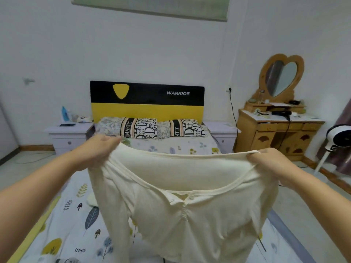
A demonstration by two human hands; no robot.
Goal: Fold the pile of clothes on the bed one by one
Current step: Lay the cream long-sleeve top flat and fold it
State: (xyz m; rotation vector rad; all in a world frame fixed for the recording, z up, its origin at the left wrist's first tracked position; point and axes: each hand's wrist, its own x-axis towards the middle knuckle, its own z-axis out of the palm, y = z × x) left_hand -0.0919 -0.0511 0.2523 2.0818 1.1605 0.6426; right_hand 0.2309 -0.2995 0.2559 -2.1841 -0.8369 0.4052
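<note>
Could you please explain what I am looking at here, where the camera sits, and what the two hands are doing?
There is no machine: the one picture comes from a camera worn on a person's head, looking forward and down over a bed with a leaf-patterned sheet. The left hand and the right hand each grip a shoulder of a cream long-sleeved buttoned top, holding it up and spread above the bed. Two patterned pillows lie by the black and yellow headboard. A wooden dressing table with a heart-shaped mirror stands to the right.
</note>
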